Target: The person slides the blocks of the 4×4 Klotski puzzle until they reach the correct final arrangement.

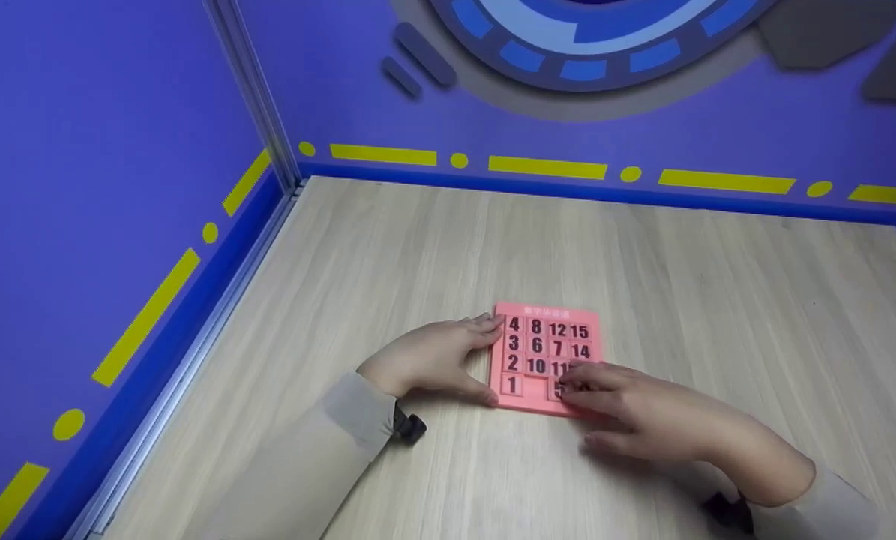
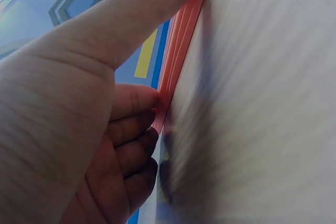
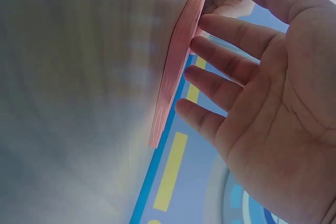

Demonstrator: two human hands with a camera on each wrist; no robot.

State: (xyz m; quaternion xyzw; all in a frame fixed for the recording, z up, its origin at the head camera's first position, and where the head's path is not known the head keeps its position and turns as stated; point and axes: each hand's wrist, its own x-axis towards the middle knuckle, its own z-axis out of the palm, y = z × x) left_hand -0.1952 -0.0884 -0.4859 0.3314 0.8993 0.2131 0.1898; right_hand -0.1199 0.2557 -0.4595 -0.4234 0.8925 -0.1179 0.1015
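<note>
A pink number sliding puzzle (image 1: pixel 526 406) lies flat on the table, its black-numbered tiles in rows. Top row reads 4, 8, 12, 15; below it 3, 6, 7, 14. A gap sits between tile 1 (image 1: pixel 512 385) and tile 5 (image 1: pixel 558 389) in the bottom row. My left hand (image 1: pixel 442 358) rests against the puzzle's left edge, fingertips toward the upper part and thumb at the lower corner. With extended fingers, my right hand (image 1: pixel 646 411) touches the lower right tiles, covering some of them. The right wrist view shows its palm and spread fingers (image 3: pixel 210 121) beside the pink edge.
The light wood-grain table (image 1: pixel 433 247) extends around the puzzle. Blue-purple panels (image 1: pixel 118 150) with yellow marks stand at the left and back, joined by a metal corner post (image 1: pixel 256 90). Dark straps (image 1: pixel 409 426) show at both wrists.
</note>
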